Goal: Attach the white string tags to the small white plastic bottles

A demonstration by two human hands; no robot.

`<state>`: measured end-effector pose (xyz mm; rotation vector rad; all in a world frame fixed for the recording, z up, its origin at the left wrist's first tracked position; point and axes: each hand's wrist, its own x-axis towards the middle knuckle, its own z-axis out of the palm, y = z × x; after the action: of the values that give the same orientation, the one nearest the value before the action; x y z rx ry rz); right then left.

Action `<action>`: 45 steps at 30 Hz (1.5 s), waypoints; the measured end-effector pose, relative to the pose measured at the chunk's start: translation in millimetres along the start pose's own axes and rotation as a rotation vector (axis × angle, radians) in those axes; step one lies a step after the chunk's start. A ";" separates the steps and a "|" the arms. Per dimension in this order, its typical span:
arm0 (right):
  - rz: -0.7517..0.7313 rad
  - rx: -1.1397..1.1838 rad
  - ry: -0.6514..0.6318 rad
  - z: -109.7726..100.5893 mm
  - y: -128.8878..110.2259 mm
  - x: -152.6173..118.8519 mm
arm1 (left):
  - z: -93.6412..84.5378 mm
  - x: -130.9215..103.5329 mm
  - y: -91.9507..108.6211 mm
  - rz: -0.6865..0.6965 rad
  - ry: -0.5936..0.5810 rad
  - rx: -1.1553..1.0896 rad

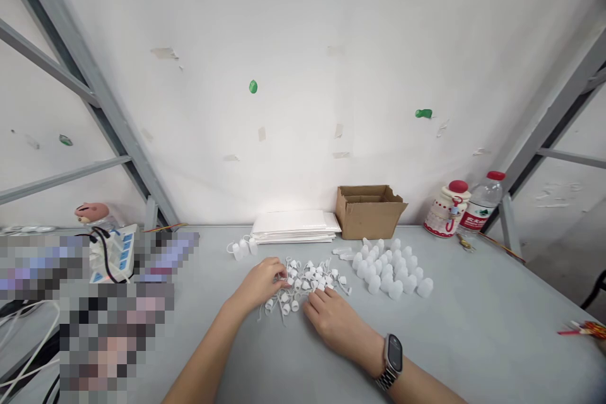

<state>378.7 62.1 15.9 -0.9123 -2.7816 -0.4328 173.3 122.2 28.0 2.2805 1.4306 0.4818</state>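
A loose pile of small white caps with thin white cords (310,276) lies on the grey table between my hands. At the pile's left edge is my left hand (265,281), its thumb and bent fingers apart around some of the pieces. My right hand (331,319), with a watch on the wrist, rests at the pile's front right. Its fingers are curled and pressed together, hiding whatever is under their tips. To the right stand several frosted white domes (396,289) in a cluster. Behind my left hand, a few white caps with loops (238,251) stand apart from the pile.
A stack of white flat packs (293,227) and an open cardboard box (372,218) stand against the wall. A decorated flask (445,211) and a water bottle (480,205) are at back right. At left lies a power strip (124,252) with cables.
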 end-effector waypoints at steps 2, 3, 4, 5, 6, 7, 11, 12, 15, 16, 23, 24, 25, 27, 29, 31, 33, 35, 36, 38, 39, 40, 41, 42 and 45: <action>-0.002 0.003 0.003 -0.5 -0.3 0.3 | 0.1 0.0 -0.8 0.009 0.013 0.008; -0.003 0.004 0.005 -0.9 -0.5 0.4 | -0.1 -0.1 -0.8 0.014 0.024 0.010; -0.005 0.004 0.006 -1.4 -0.8 0.5 | -0.5 -0.3 -0.4 0.019 0.038 0.008; -0.007 0.003 0.008 -1.8 -1.1 0.6 | -1.1 -0.4 0.2 0.021 0.052 0.002; -0.011 0.003 0.008 -2.2 -1.3 0.6 | -1.9 -0.6 1.2 0.022 0.069 -0.007; -0.015 0.002 0.008 -2.5 -1.5 0.7 | -2.7 -0.8 2.4 0.019 0.084 -0.021; -0.024 0.003 0.014 -2.1 -2.0 0.6 | -5.6 -1.4 7.7 -0.001 0.072 -0.095; -0.023 0.004 0.016 -1.7 -2.1 0.5 | -5.8 -1.6 8.8 -0.001 0.043 -0.109; -0.024 0.004 0.028 -1.0 -2.2 0.2 | -4.6 -2.3 10.9 0.005 -0.052 -0.107; -0.025 0.004 0.030 -1.1 -2.2 0.2 | -3.9 -2.5 11.2 0.007 -0.074 -0.099; -0.013 0.018 0.017 -0.6 -1.5 1.1 | 0.8 -2.4 8.2 0.009 -0.108 -0.101; -0.012 0.022 0.016 0.2 -1.6 1.1 | 1.2 -2.0 7.5 0.008 -0.105 -0.101; -0.009 0.034 0.018 0.8 -1.8 1.0 | 1.4 -1.7 7.1 0.007 -0.101 -0.101; 0.019 0.091 0.041 0.9 -1.3 0.4 | 1.0 -1.2 7.0 0.011 -0.087 -0.103; 0.095 0.182 0.102 -1.7 2.2 -0.7 | -0.5 -1.4 8.0 0.014 -0.066 -0.121; 0.220 0.252 0.200 -6.1 10.5 -2.6 | -2.7 -2.0 9.3 0.009 -0.047 -0.146; 0.376 0.254 0.300 -10.3 24.2 -6.0 | -4.6 -2.5 10.2 -0.002 -0.039 -0.162; 0.555 0.183 0.362 -12.3 41.2 -11.3 | -5.9 -2.8 10.7 -0.009 -0.041 -0.161; 0.641 0.124 0.377 -12.3 49.7 -14.6 | -6.4 -2.8 10.8 -0.014 -0.041 -0.158; 0.789 -0.001 0.344 -10.8 64.4 -21.6 | -7.1 -2.8 11.2 -0.023 -0.038 -0.155; 0.840 -0.054 0.306 -9.8 69.9 -25.0 | -7.5 -2.9 11.5 -0.027 -0.036 -0.156; 0.876 -0.096 0.263 -9.0 73.9 -28.0 | -8.0 -2.9 11.8 -0.030 -0.033 -0.159; 0.909 -0.125 0.222 -8.5 76.4 -30.5 | -8.5 -3.0 12.2 -0.033 -0.028 -0.162; 0.936 -0.145 0.184 -8.3 77.8 -32.3 | -9.1 -3.2 12.7 -0.035 -0.023 -0.165; 0.979 -0.177 0.093 -9.8 77.1 -34.8 | -10.7 -3.7 13.9 -0.043 -0.012 -0.163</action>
<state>453.6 99.1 32.8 -2.0244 -1.8845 -0.5083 177.1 115.0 43.9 2.1164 1.3789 0.5493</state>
